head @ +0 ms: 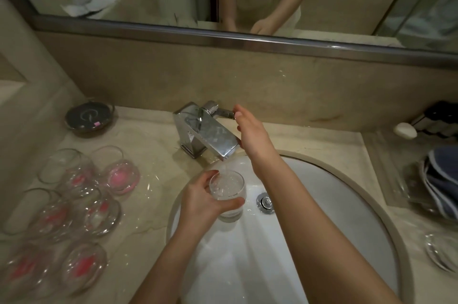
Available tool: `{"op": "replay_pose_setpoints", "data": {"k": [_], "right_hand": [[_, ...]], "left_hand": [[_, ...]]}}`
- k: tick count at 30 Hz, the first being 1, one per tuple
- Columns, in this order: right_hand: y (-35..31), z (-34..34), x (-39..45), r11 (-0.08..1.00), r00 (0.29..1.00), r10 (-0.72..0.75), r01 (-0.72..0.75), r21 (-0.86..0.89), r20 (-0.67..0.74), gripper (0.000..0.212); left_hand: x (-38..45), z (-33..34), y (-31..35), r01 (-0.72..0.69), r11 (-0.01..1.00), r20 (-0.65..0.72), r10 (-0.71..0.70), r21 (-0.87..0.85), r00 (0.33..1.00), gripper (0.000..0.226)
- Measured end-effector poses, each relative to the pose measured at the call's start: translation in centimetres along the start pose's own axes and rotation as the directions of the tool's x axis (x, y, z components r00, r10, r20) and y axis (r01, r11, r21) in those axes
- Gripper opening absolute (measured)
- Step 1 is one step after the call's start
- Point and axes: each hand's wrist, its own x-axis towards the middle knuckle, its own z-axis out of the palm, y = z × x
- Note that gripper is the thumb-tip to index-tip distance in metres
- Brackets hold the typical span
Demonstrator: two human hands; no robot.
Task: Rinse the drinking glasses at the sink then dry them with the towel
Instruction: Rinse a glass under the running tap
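One glass [227, 189] is gripped by the left hand [200, 201] under the running faucet [207, 130], over the sink [347, 217]. Right hand [250, 130], fingers straight, touches the faucet lever. Roughly seven glasses [81, 194] stand on the desk [148, 145], left. One folded towel [441, 184] lies right. Mirrored shirt lettering unreadable.

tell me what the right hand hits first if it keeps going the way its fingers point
Probably the faucet handle: the right hand is open, fingertips right beside it, though depth makes contact hard to judge.
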Motion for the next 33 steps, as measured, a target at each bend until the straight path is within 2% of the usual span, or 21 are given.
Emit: {"op": "replay_pose_setpoints", "data": {"k": [7,11,13,16,18,22,25,28,30,33], "right_hand": [[0.4,-0.5,-1.2,0.998,0.998,0.027,-0.029,0.047,0.053,0.043],[2.1,-2.4,-4.2,0.996,0.996,0.069,-0.072,0.055,0.054,0.039],[4.3,-3.3,-6.6,0.985,0.982,0.152,-0.160,0.065,0.108,0.030],[7.3,-4.2,-10.0,0.957,0.947,0.223,-0.257,0.132,0.230,0.037],[7.8,-4.6,-11.6,0.953,0.941,0.227,-0.268,0.142,0.253,0.036],[7.7,-5.3,-13.0,0.944,0.927,0.326,-0.329,-0.010,0.184,0.043],[7.4,-6.1,-13.6,0.868,0.866,0.485,-0.459,-0.187,0.124,0.062],[7.0,-7.0,-14.3,0.788,0.791,0.603,-0.568,-0.237,0.109,0.070],[6.9,-7.5,-14.6,0.767,0.771,0.627,-0.586,-0.262,0.112,0.070],[7.1,-8.3,-15.1,0.765,0.771,0.628,-0.587,-0.264,0.108,0.070]], "left_hand": [[-1.5,-0.2,0.2,0.007,0.999,0.024,-0.006,-0.049,1.000,0.079],[-2.1,-0.8,0.4,0.100,0.975,0.062,-0.089,-0.197,0.994,0.078],[-2.7,-1.0,0.8,0.149,0.946,0.086,-0.129,-0.289,0.988,0.067],[-3.7,-0.9,1.6,0.229,0.885,0.144,-0.186,-0.406,0.972,0.050],[-4.2,-0.6,1.6,0.287,0.864,0.197,-0.222,-0.414,0.955,0.047],[-5.4,0.1,1.0,0.445,0.825,0.282,-0.360,-0.349,0.889,0.053],[-6.3,0.6,0.9,0.619,0.754,0.403,-0.507,-0.221,0.762,0.059],[-6.9,1.4,0.9,0.709,0.695,0.478,-0.587,-0.116,0.653,0.061],[-7.3,1.9,1.0,0.737,0.666,0.487,-0.611,-0.110,0.624,0.062],[-7.7,2.6,1.3,0.723,0.687,0.510,-0.598,-0.071,0.619,0.062]]}}
